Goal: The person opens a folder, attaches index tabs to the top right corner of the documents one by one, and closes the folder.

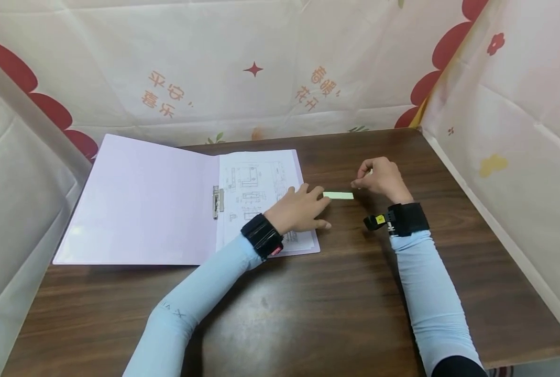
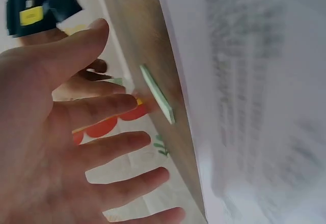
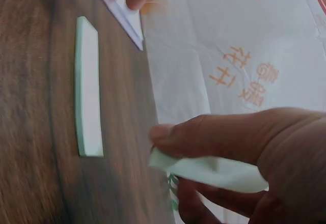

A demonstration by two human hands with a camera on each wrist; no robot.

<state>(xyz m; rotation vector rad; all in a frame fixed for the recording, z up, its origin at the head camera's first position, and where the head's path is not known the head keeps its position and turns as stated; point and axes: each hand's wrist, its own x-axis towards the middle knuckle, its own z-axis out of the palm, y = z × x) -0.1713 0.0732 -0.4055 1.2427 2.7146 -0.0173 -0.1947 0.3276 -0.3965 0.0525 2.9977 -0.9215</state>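
A narrow pad of pale green sticky notes point(image 1: 338, 195) lies on the table between my hands. My right hand point(image 1: 383, 178) is raised to the right of the pad. In the right wrist view, its thumb and fingers pinch a loose green sticky note point(image 3: 219, 173), slightly bent. With fingers spread, my left hand point(image 1: 300, 209) hovers over the right edge of the printed sheets point(image 1: 234, 180), its fingertips near the pad's left end. These sheets, bearing technical drawings, sit in an opened lilac folder point(image 1: 143, 209). No object shows in the left hand.
A metal clip point(image 1: 216, 202) stands along the folder's spine. The dark wood table point(image 1: 346, 303) is bounded at the back and sides by a pale printed cloth point(image 1: 213, 42). Black bands with cameras are worn on both wrists.
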